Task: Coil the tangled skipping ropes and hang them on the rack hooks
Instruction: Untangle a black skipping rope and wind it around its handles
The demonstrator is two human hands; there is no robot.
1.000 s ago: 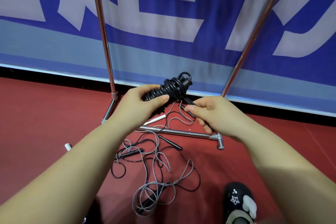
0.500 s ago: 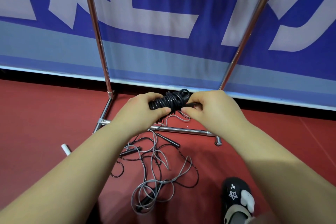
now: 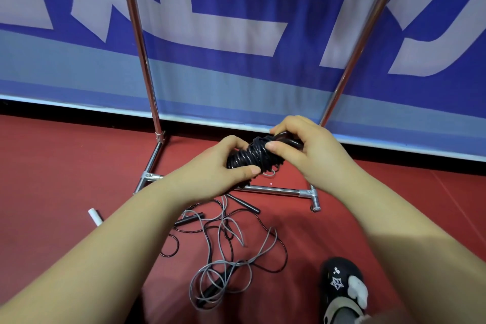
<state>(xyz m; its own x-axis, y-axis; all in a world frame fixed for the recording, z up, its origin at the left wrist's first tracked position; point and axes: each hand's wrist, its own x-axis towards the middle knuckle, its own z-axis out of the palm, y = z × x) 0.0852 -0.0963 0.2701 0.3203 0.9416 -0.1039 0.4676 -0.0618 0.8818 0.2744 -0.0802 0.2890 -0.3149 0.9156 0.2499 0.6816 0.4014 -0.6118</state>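
Head view: red floor [image 3: 65, 179] under a blue banner [image 3: 236, 81]. Both the left hand [image 3: 210, 173] and right hand [image 3: 305, 150] grip the coiled black rope [image 3: 249, 158] above the rack base [image 3: 273, 189]; tangled ropes [image 3: 226, 244] lie nearer. Rack top is cut off.

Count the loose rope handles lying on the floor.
4: two black handles below the rack's base bar, one in the grey coil, one white left. Arms may hide others.
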